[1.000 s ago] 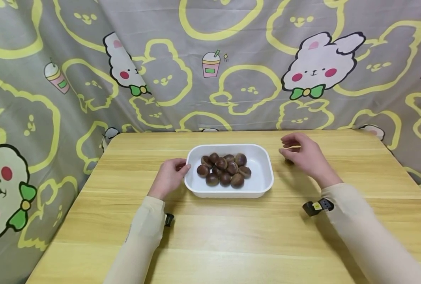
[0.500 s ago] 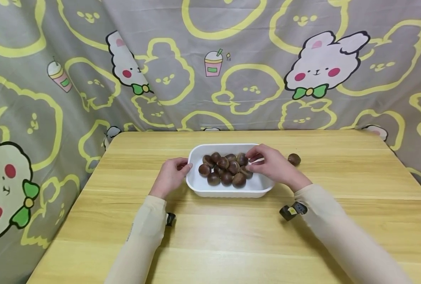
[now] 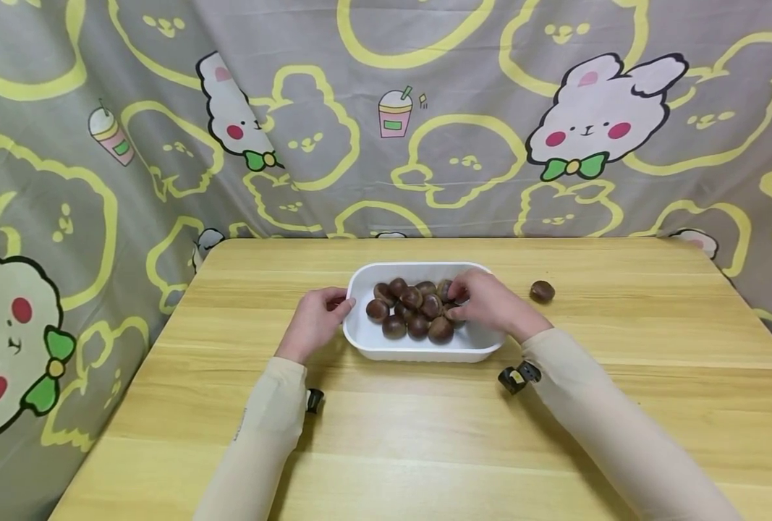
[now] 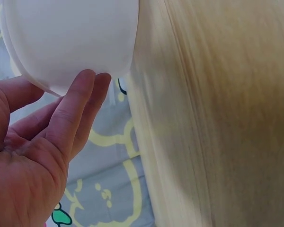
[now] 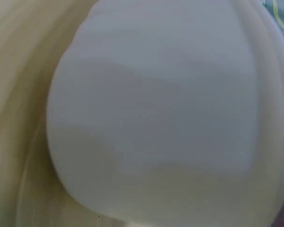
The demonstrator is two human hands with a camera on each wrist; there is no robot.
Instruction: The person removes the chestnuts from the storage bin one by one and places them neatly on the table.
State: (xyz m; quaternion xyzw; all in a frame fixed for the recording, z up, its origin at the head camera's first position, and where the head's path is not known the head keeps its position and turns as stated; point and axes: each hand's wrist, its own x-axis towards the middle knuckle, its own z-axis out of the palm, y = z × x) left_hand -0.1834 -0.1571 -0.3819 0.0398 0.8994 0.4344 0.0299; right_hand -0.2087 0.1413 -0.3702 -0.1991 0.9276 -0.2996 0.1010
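A white oblong plastic container (image 3: 425, 354) stands on the table with several brown chestnuts (image 3: 395, 327) piled in it. At its left end my left hand (image 3: 312, 323) holds the wall, the thumb at the rim and the fingers against the outside, as the left wrist view shows. My right hand (image 3: 490, 304) reaches over the right end; its thumb and curled fingers pinch a chestnut at the pile's right edge, which the hand partly hides. In the right wrist view the container's outer wall (image 5: 161, 104) fills most of the picture, and the fingers are hidden.
One loose chestnut (image 3: 542, 291) lies on the wooden table (image 3: 386, 434), to the right of the container. Behind the table and along its left side hangs a grey curtain (image 3: 477, 94) printed with cartoon animals.
My right hand has come from beside the loose chestnut leftward into the container, leaving that chestnut on the table. Its fingers have lowered onto the pile. My left hand stays on the container.
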